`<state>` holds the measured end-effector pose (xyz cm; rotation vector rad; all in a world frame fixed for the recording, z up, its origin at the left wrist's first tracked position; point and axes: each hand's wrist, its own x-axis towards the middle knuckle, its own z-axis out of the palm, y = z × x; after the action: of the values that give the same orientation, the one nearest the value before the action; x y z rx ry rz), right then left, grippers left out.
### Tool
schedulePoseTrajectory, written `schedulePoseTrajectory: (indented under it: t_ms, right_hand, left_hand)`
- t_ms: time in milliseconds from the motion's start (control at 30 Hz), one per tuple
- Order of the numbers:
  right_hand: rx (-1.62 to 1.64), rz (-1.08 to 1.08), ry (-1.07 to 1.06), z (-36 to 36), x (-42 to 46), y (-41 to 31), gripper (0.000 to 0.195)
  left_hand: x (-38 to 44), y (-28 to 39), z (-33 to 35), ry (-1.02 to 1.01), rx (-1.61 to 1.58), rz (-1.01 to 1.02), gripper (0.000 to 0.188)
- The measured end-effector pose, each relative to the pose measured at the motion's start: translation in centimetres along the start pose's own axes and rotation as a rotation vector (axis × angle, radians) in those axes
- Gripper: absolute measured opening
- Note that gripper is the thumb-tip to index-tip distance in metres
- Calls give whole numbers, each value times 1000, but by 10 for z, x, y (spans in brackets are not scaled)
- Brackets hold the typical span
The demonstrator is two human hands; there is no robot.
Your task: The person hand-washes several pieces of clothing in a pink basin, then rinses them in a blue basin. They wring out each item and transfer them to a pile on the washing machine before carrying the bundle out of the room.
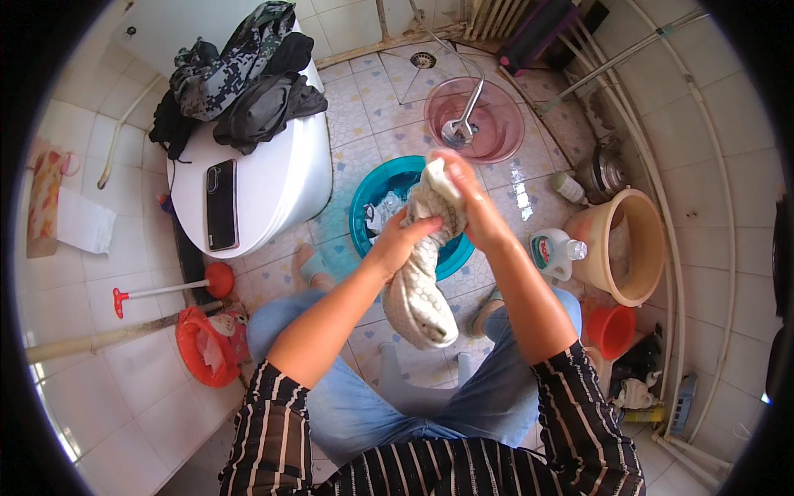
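A wet, pale patterned cloth [428, 260] is bunched lengthwise between my hands, above a teal plastic basin [361, 239] on the tiled floor. My left hand [403, 239] grips its middle, with the thumb across the top. Around the far end closes my right hand [462, 192], slightly blurred. The cloth's lower end hangs free over the near rim, towards my knees. Inside the basin lie water and a light cloth [384, 214], partly covered by my left hand and the held cloth.
A pink basin [431, 115] holding a shower head [459, 132] stands beyond. At left, dark clothes [267, 108] and a phone [222, 204] rest on the closed toilet lid [282, 186]. A detergent bottle [552, 251], a beige bucket [580, 223] and a kettle [602, 172] stand at right.
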<state>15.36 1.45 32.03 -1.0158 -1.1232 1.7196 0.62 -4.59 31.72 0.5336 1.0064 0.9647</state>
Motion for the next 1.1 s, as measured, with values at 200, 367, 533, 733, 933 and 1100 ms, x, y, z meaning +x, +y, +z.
schedulePoseTrajectory:
  t_ms: [200, 367, 533, 733, 933, 1100]
  right_hand:
    - [530, -146, -127, -15, -15, 0, 73]
    - [-77, -266, -431, -21, -20, -11, 92]
    - [-307, -111, -376, -8, -30, -21, 38]
    - [251, 115, 30, -1, -21, -6, 13]
    - [-621, -30, 231, 11, -4, 39, 16]
    - [-883, -105, 360, 31, 6, 36, 17]
  left_hand:
    - [-22, 16, 3, -341, -380, -484, 45]
    - [-24, 7, 5, -363, -515, -512, 45]
    - [-20, -1, -5, -363, -258, -461, 63]
    - [-17, 6, 2, -398, -159, -295, 101]
    - [26, -57, 5, 13, 869, -19, 77]
    - [43, -88, -12, 48, 1270, 150, 52]
